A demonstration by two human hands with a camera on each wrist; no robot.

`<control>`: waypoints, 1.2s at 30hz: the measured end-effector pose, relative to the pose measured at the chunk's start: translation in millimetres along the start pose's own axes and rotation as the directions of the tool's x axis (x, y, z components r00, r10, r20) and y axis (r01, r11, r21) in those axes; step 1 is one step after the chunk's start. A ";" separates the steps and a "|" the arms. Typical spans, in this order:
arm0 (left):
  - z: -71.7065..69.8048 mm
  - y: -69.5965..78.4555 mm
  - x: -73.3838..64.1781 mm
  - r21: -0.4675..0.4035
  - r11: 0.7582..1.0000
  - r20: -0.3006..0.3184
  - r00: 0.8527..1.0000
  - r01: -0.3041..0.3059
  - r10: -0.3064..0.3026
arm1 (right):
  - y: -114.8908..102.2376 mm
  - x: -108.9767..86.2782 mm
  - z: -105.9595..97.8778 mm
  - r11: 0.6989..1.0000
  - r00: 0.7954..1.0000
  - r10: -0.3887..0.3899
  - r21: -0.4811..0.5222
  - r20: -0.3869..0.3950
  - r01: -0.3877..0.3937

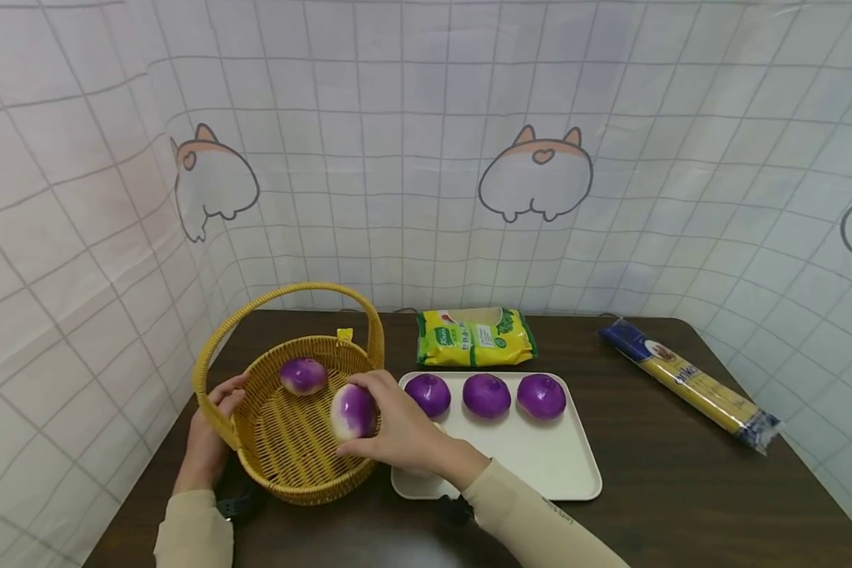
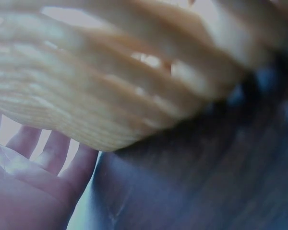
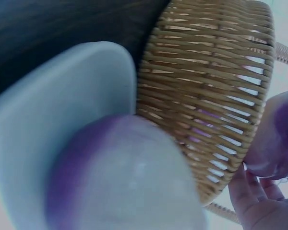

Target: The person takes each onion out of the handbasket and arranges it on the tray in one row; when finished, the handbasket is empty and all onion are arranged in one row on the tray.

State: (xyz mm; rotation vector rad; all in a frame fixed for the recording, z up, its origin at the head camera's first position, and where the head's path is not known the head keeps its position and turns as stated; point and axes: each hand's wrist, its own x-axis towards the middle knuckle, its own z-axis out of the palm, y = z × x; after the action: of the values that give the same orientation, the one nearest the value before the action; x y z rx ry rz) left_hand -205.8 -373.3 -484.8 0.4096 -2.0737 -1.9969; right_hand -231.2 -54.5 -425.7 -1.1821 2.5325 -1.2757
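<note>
In the head view my right hand (image 1: 405, 422) grips a purple-and-white turnip (image 1: 353, 412) over the right side of a yellow wicker basket (image 1: 305, 454), thumb and fingers on opposite sides. The right wrist view shows this turnip (image 3: 278, 139) by the basket rim. Inside the basket, toward the back left, lies another turnip (image 1: 303, 376). My left hand (image 1: 209, 430) rests against the basket's outer left side near the handle base; its fingers (image 2: 55, 151) extend along the wicker in the left wrist view. A white tray (image 1: 532, 465) beside the basket bears several turnips (image 1: 486, 396).
One tray turnip (image 3: 129, 187) sits close beneath my right wrist, mostly hidden in the head view. Behind the tray lies a yellow-green food packet (image 1: 476, 338). A pack of noodles (image 1: 689, 383) lies at the right on the dark table (image 1: 653, 489). The basket handle (image 1: 305, 286) arches up.
</note>
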 end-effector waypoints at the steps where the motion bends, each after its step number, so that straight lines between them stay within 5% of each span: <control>1: -0.5 -1.8 1.2 0.002 1.000 -0.002 1.000 -0.002 0.002 | 1.9 -1.9 -0.2 1.000 1.000 0.000 0.006 -0.003 0.000; 9: -0.4 -4.6 3.5 -0.008 1.000 -0.008 1.000 -0.018 0.018 | 9.9 -14.4 -4.4 0.988 0.998 -0.007 0.152 -0.057 0.015; 36: 1.2 -1.5 0.8 -0.020 1.000 -0.009 1.000 -0.012 0.012 | 33.7 -50.9 -22.0 0.949 0.986 0.063 0.316 -0.151 -0.012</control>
State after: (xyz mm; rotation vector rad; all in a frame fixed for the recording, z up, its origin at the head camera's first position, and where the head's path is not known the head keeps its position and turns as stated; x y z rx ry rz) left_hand -206.8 -372.5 -486.4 0.4001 -2.0445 -2.0037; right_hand -224.1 5.8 -448.6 -0.9943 2.3161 -1.7474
